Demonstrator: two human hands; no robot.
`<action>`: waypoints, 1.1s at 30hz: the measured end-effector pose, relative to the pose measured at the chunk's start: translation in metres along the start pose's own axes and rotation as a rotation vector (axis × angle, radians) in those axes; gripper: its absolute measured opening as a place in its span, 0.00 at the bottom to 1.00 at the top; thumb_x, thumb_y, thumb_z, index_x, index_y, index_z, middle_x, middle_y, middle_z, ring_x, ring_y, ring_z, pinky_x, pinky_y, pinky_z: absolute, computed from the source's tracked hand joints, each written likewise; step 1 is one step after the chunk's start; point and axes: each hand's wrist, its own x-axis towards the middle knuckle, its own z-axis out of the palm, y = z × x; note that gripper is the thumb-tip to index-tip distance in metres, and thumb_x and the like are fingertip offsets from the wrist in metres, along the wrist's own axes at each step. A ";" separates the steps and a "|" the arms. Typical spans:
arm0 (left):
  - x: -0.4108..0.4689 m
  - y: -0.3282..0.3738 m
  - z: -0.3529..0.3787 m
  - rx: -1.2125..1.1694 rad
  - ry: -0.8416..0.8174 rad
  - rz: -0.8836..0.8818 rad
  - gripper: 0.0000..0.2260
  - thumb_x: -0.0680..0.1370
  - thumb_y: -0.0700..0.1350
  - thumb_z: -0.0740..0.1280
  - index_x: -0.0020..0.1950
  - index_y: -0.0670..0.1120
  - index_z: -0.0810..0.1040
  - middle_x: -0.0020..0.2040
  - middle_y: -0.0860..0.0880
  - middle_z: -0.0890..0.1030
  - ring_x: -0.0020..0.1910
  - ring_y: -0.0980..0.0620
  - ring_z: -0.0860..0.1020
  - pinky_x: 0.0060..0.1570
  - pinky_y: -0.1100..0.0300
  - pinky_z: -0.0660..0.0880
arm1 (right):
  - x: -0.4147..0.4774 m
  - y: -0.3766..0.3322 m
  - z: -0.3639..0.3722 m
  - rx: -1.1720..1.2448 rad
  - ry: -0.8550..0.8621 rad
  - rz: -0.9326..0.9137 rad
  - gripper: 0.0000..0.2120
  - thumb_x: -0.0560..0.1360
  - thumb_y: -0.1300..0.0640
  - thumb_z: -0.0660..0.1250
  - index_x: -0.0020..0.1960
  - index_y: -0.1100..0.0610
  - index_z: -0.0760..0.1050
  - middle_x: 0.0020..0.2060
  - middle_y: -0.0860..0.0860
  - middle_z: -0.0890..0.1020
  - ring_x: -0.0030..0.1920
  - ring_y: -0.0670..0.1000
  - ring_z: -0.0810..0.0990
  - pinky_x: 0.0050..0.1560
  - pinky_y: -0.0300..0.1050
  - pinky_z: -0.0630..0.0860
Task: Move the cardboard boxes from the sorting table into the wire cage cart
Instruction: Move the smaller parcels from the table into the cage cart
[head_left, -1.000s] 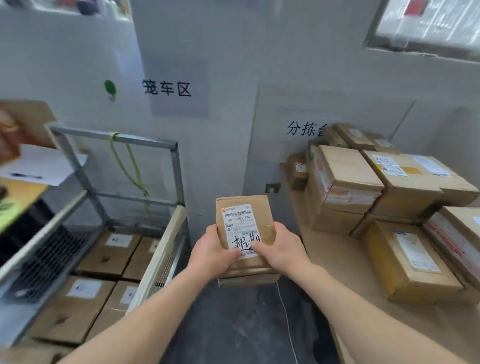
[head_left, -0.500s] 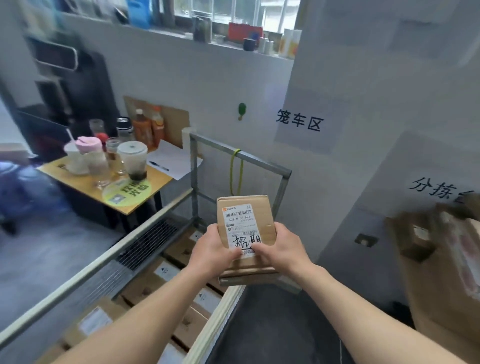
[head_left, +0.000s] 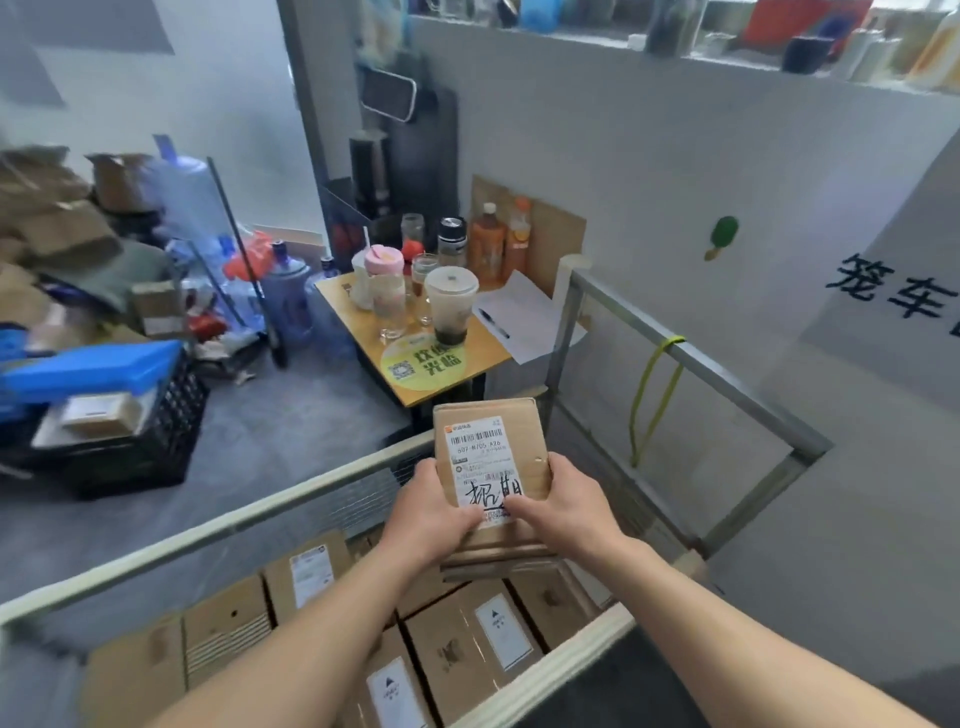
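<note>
Swung over the grey wire cage cart (head_left: 727, 373), my left hand (head_left: 435, 519) and right hand (head_left: 567, 512) grip a labelled brown cardboard box (head_left: 493, 441); other boxes (head_left: 467, 644) lie inside.

A flat, labelled cardboard box (head_left: 491, 447) is held between the left hand (head_left: 431, 514) and the right hand (head_left: 566, 506) above the wire cage cart (head_left: 727, 384). Rectangular cardboard boxes (head_left: 467, 649) are laid side by side inside the cart, below it. Beyond the cart's far corner a small square wooden surface (head_left: 467, 364) is set, with plastic cups (head_left: 449, 306) at its middle, bottles (head_left: 488, 244) along its back edge and a paper sheet (head_left: 524, 312) over its right edge.
</note>
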 end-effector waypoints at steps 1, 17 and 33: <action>0.003 0.001 0.001 -0.009 0.022 -0.028 0.26 0.69 0.47 0.76 0.62 0.51 0.69 0.59 0.52 0.81 0.55 0.52 0.79 0.52 0.56 0.77 | 0.009 0.000 0.001 -0.013 -0.025 -0.019 0.24 0.68 0.44 0.75 0.59 0.46 0.72 0.50 0.42 0.81 0.49 0.44 0.79 0.45 0.40 0.73; 0.030 -0.079 -0.025 -0.118 0.179 -0.311 0.24 0.71 0.47 0.77 0.60 0.53 0.67 0.60 0.53 0.80 0.49 0.55 0.77 0.35 0.66 0.67 | 0.077 -0.036 0.089 -0.175 -0.307 -0.185 0.22 0.69 0.42 0.75 0.57 0.48 0.72 0.53 0.44 0.81 0.49 0.46 0.79 0.43 0.41 0.76; 0.102 -0.173 0.001 -0.084 0.023 -0.422 0.23 0.73 0.44 0.75 0.64 0.49 0.69 0.60 0.51 0.80 0.49 0.54 0.78 0.35 0.68 0.72 | 0.132 -0.004 0.189 -0.259 -0.426 -0.029 0.20 0.70 0.45 0.73 0.56 0.50 0.71 0.50 0.45 0.81 0.49 0.48 0.80 0.49 0.48 0.79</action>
